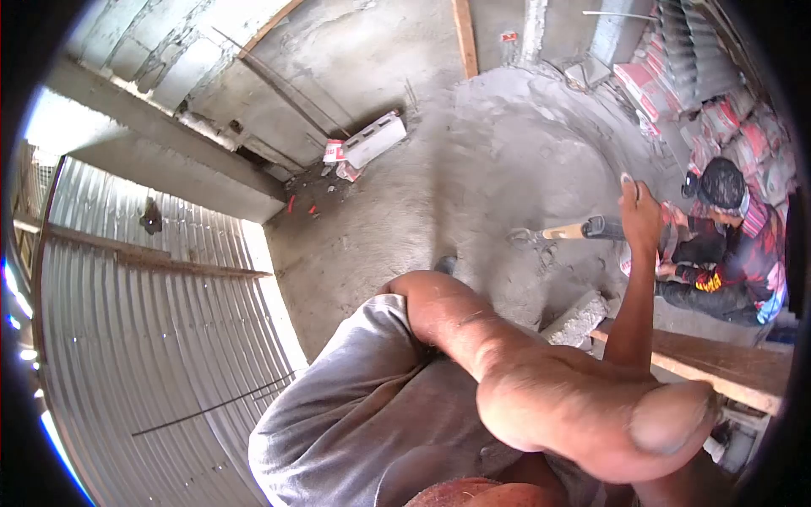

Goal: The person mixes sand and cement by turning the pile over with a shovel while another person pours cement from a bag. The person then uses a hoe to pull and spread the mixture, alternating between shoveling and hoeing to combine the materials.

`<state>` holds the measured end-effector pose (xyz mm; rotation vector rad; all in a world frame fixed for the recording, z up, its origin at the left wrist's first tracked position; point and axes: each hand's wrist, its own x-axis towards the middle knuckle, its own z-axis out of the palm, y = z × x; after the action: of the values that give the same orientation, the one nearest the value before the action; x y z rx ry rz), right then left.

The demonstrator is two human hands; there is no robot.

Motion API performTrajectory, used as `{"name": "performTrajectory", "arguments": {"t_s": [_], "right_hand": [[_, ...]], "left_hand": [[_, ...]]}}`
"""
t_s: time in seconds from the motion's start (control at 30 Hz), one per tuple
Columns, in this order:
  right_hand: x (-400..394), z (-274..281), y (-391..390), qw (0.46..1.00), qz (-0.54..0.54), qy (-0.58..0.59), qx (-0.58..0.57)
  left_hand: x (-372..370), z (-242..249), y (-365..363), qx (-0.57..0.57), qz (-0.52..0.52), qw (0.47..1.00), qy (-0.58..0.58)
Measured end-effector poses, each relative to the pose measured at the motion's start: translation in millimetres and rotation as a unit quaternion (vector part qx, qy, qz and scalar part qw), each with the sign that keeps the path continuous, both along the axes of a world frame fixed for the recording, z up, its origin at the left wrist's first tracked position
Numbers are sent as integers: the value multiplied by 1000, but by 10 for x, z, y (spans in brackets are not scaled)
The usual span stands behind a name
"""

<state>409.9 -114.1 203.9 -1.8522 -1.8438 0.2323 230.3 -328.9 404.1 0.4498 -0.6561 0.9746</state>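
My left hand point(591, 406) fills the lower right foreground, very close to the camera. Its thumb stretches to the right, and the other fingers are hidden. Farther out, my right hand point(642, 215) is closed at the end of a shovel point(564, 231), its thumb pointing up. The shovel has a pale wooden shaft and a dark grip. Its grey metal end lies to the left, at the wet cement mix point(532, 169) on the floor.
At right, a co-worker point(726, 245) crouches beside stacked cement bags point(743, 139). A wooden plank point(718, 363) and a rough concrete block point(577, 321) lie nearer me. Corrugated metal sheet point(152, 338) stands along the left. A hollow block point(376, 140) rests by the back wall.
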Motion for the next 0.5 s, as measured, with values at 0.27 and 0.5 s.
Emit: {"name": "performTrajectory", "arguments": {"t_s": [0.27,0.5], "right_hand": [[61,-38,-101,999,30,-3,-12],[350,-112,-144,990,93,-42,102]], "left_hand": [[-321,-4,249,101,-104,979,141],[-611,-1670,720,342,337,611,629]]}}
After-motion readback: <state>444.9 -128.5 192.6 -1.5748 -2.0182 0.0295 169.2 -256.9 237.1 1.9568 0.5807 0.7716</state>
